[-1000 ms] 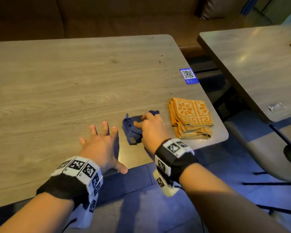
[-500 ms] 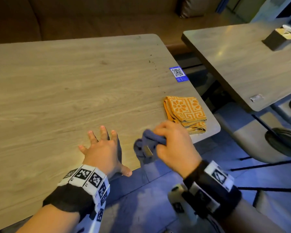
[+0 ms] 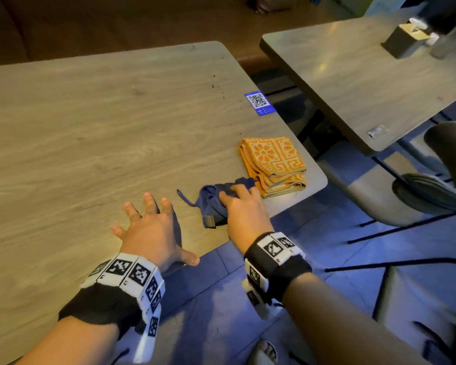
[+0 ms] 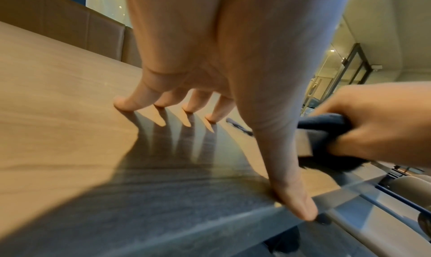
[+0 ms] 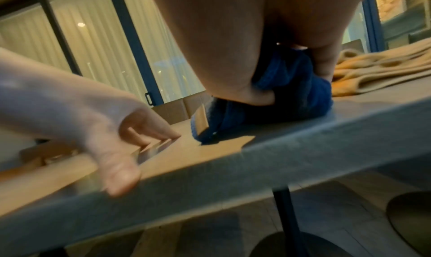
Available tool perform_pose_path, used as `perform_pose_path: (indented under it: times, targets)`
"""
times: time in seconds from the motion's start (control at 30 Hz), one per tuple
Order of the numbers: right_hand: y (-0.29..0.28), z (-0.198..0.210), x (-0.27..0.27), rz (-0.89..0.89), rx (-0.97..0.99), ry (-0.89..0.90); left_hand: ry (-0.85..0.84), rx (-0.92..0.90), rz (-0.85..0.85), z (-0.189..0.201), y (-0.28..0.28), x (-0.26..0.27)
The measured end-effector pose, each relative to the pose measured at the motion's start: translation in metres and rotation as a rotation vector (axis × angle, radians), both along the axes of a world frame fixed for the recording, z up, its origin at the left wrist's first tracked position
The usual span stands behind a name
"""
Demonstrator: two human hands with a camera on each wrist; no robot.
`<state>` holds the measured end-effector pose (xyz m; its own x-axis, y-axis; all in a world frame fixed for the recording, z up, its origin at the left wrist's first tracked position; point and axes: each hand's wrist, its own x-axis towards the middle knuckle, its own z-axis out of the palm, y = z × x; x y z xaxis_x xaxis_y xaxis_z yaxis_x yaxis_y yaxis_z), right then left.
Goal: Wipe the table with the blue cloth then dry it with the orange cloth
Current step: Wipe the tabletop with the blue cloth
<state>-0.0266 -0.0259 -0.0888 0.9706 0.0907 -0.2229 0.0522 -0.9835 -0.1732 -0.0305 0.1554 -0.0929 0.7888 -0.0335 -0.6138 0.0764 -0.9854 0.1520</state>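
Item one — my right hand [image 3: 244, 212], lower centre of the head view: fingers curled around the bunched blue cloth [image 3: 212, 204], pressing it on the table [image 3: 90, 133]. Item two — my left hand [image 3: 153, 230]: fingers splayed, tips touching wood. Orange cloth [image 3: 273, 164] folded, right of centre.

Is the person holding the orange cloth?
No, the orange cloth lies folded on the table, untouched; the right hand grips the blue cloth instead.

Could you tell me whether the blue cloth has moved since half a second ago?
Yes. The blue cloth, then lifted over the table's near edge, now lies on the table, nearer the orange cloth, gripped by the right hand.
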Motion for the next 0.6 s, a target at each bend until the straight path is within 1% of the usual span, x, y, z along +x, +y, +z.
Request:
perform_pose_path:
  times: [0.1,0.17,0.23,0.27,0.37,0.43,0.5,0.6]
  targets:
    - [-0.024,-0.001,-0.037,0.015,0.061,-0.02,-0.007,0.002,-0.002,0.0,0.0,0.0]
    - [-0.041,0.0,-0.056,-0.038,0.127,-0.005,-0.002,0.007,0.003,0.001,-0.001,-0.001]
    - [-0.056,0.002,-0.07,-0.058,0.143,0.022,0.007,0.011,0.008,0.002,-0.001,-0.001]
    - [-0.062,0.004,-0.074,-0.053,0.172,0.0,0.011,0.015,0.01,0.003,-0.002,-0.001]
    - [-0.067,0.005,-0.069,-0.001,0.314,-0.207,0.015,0.019,0.009,0.003,-0.003,-0.001]
    - [-0.069,-0.005,-0.057,0.045,0.322,-0.235,0.018,0.025,0.01,0.004,-0.003,-0.002]
    - [-0.073,-0.015,-0.054,0.071,0.29,-0.185,0.026,0.039,0.008,0.007,-0.002,-0.005]
    - [-0.106,-0.033,-0.07,0.12,0.239,-0.126,0.053,0.071,-0.028,0.018,-0.004,-0.001]
